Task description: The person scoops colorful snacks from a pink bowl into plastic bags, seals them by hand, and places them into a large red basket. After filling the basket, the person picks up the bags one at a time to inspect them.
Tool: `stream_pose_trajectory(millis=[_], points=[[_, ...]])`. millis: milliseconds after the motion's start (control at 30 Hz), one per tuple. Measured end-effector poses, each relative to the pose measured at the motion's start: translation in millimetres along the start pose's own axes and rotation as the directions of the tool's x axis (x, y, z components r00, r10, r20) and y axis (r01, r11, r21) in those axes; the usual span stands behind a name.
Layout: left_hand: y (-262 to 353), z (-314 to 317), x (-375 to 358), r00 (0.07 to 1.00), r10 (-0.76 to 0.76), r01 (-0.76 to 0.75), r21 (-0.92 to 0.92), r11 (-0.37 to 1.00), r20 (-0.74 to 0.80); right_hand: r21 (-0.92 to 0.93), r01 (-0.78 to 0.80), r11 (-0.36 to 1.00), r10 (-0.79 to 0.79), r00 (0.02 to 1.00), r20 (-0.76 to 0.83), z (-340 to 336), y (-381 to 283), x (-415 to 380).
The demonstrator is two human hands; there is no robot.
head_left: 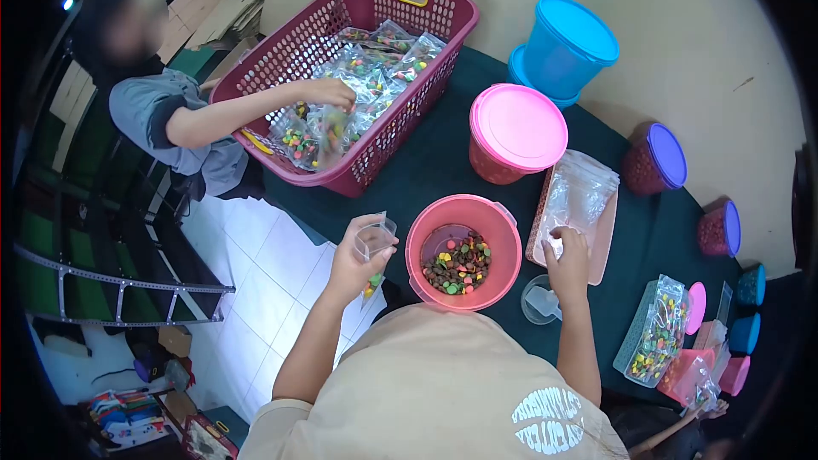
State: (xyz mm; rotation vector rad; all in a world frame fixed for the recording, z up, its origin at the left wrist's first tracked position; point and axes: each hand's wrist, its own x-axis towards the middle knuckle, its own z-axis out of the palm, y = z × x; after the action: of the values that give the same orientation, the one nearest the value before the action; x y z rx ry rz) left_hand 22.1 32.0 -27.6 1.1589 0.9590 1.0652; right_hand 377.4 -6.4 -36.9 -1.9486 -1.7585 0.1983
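Observation:
My left hand [348, 266] is closed around a small clear plastic cup [375, 238], left of the pink bucket. Below that hand, a bit of a bag with green and yellow candies [372, 284] shows; how it is held is hidden. The pink bucket [417, 260] stands in front of my body with mixed coloured and brown candies [460, 264] at its bottom. My right hand [568, 262] reaches to a pink tray [603, 247], its fingers pinching the near end of a stack of clear plastic bags [581, 192].
A maroon basket [375, 158] of filled candy bags is at the back left, where a co-worker's hand [328, 94] reaches in. Lidded tubs [520, 128] stand behind. A round clear container [538, 300] sits by my right wrist. Another person's hand [711, 410] is far right.

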Motion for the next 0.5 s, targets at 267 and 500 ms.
stream_pose_trajectory(millis=[267,500], points=[[-28.7,-16.8,19.7,0.965,-0.261,0.248,0.243,0.938,0.023,-0.430,-0.543,0.722,0.647,0.749,0.140,6.3,68.9,-95.4],[-29.3,6.7,59.3,0.901,-0.426,0.410,0.168,0.896,0.076,-0.305,-0.657,0.689,0.724,0.618,0.306,28.1,90.9,-123.4]])
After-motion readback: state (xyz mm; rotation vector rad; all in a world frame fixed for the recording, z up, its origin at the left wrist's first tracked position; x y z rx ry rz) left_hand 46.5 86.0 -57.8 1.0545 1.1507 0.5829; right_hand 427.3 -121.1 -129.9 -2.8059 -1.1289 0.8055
